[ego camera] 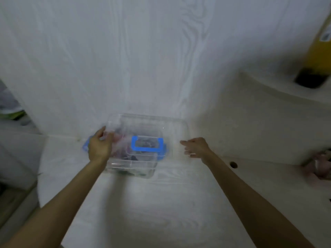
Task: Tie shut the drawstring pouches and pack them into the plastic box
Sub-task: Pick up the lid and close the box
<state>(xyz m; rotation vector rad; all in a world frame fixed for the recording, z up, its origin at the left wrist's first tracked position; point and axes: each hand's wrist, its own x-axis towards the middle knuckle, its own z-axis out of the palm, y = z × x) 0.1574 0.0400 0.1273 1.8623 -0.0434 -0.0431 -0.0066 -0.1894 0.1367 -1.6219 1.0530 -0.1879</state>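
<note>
A clear plastic box [132, 169] stands on the white surface against the wall, with blue clips and a blue handle [146, 144] on its transparent lid [172, 126]. Dark and pinkish pouches [125, 154] show blurred through the plastic inside. My left hand [99, 147] rests at the box's left end, fingers and thumb on the lid's left edge. My right hand [197, 146] hovers just right of the box with fingers stretched toward it, holding nothing. The frame is motion-blurred.
A pinkish pouch-like bundle [320, 165] lies at the far right on a cream ledge [250, 133]. A round hole [233, 164] marks that ledge. A yellow object [318, 51] with a dark base stands at the upper right.
</note>
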